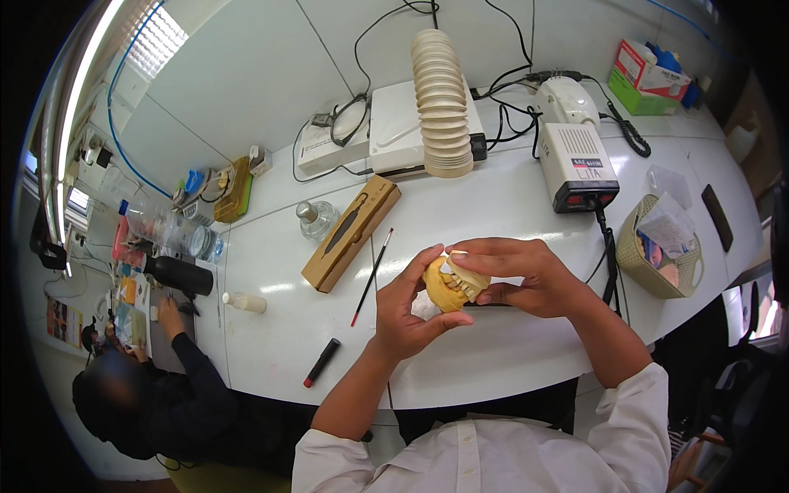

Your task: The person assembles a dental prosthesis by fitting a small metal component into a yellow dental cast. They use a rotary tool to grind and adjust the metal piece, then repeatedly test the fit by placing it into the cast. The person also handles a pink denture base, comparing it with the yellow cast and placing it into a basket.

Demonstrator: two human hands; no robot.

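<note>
Between my two hands, above the white table, is a yellow and cream dental cast [448, 292] with a row of teeth showing. My left hand [403, 311] grips its left side, with the thumb under it and the fingers at the top. My right hand [526, 275] is closed on the paler right part, fingers over the top and thumb below. A thin brush [374, 275] with a red end lies just left of my left hand. Nearer the front edge is a black and red marker [321, 362]. Part of a dark object under my hands is hidden.
A long cardboard box [352, 232] and a glass jar [316, 219] stand behind. A ribbed suction hose [442, 103] hangs over the back. The control box [576, 164] trails cables beside a woven basket [657, 255]. At left, a person [177, 394] works near a black bottle [178, 274].
</note>
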